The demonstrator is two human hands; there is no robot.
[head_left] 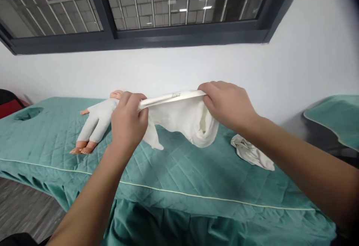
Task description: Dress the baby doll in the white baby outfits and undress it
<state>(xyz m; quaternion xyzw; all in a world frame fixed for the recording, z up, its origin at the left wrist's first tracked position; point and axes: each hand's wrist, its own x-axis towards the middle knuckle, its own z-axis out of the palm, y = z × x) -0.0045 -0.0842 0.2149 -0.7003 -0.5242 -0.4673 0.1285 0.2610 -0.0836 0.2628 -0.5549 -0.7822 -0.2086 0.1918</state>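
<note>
A white cloth garment (179, 117) is stretched by its top edge between my two hands, above the bed. My left hand (129, 120) is closed on the left end of that edge. At the other end, my right hand (227, 102) pinches the cloth between thumb and fingers. The lower part hangs loose, with a rounded opening under my right hand and a pointed flap near my left. Behind my left hand lies a baby doll (97, 122) in a pale suit, its head partly hidden. Which garment the cloth is, I cannot tell.
A green quilted cover (179, 175) lies over the bed, which has a face hole (28, 114) at the left. A crumpled whitish cloth (251, 152) rests beneath my right forearm. Behind are a white wall and a barred window (168, 36). A green padded piece (336, 117) stands at the right.
</note>
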